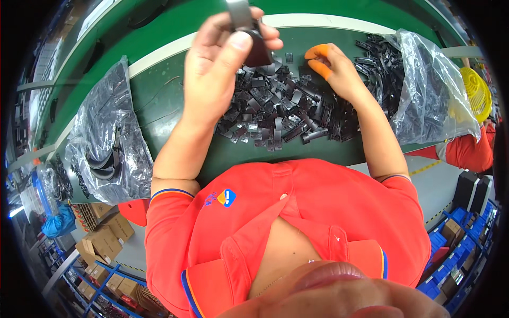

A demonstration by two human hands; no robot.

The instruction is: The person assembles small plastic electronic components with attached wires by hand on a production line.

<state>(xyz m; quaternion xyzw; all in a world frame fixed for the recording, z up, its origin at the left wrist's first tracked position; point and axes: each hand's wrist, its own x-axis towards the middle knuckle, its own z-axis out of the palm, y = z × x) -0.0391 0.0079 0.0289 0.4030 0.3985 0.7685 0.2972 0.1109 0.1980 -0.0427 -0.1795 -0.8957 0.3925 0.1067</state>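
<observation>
The work is appearing to be well short of finished: one glossy black part (pixel 259 52) with a grey strip-like section is occupying the left hand (pixel 212 71), which is closing thumb and fingers around it above the far side of the green worktable (pixel 167 93). The right hand (pixel 342 74), wearing orange finger cots (pixel 319 68) on thumb and forefinger, is hovering or resting just beside the loose parts, its two covered tips standing apart with nothing visibly pinched between them. A broad heap of small black plastic pieces (pixel 265 100) is lying between the forearms, and longer black strips (pixel 371 61) are spilling beside the clear plastic bag (pixel 432 95) on the right, so much is seemingly remaining to be handled. A second clear bag (pixel 114 100) on the left is lying with curved black pieces (pixel 103 165) at it; whether those are finished is not showing. As for markings, the red shirt (pixel 318 206) is carrying a blue-and-yellow chest emblem (pixel 227 197) with tiny lettering alongside, and the cardboard boxes (pixel 103 241) are showing print too small to make out.
</observation>
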